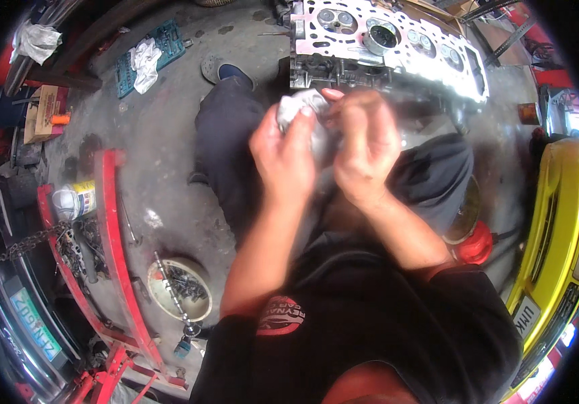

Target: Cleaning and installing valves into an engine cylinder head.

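Note:
Held up in front of me, my left hand (286,151) is closed round a crumpled white rag (296,111), thumb pressed on it. Close beside it, my right hand (369,141) is curled and blurred by motion. Something small and dark shows between the two hands, too smeared to name. Just beyond them sits a metal engine cylinder head (397,57), its valve faces turned up. A round metal cup (381,38) with dark contents stands on top of it.
A teal tool case (170,42) with a white cloth (145,64) lies ahead left. At left are a red steel frame (124,269), a container (75,200) and a pale basin (198,279) with a rod across it. A yellow car bumper (546,222) stands right.

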### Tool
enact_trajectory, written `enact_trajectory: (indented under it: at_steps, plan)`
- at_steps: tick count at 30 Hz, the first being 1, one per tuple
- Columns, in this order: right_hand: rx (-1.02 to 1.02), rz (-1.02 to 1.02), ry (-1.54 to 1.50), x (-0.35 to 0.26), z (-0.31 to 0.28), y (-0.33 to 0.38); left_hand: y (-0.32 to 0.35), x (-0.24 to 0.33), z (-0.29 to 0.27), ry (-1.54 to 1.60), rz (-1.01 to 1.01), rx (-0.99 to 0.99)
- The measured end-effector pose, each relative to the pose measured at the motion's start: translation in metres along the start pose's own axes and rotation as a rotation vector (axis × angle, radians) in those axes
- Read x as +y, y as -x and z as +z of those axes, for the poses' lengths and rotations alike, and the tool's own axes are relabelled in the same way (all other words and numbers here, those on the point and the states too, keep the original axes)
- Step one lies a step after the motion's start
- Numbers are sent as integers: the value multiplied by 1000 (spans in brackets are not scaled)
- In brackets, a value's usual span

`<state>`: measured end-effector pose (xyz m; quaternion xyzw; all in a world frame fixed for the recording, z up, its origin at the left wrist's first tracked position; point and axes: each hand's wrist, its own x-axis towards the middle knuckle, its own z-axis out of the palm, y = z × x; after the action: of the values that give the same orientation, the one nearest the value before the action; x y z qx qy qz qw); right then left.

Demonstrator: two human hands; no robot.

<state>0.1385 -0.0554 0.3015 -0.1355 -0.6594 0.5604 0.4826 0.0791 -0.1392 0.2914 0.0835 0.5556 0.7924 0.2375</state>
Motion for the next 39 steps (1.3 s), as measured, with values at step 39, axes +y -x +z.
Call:
enact_trajectory:
  at_steps: [39]
  plan:
    - [215, 114, -242, 3, 25, -1, 4, 20, 1, -380, 450, 4]
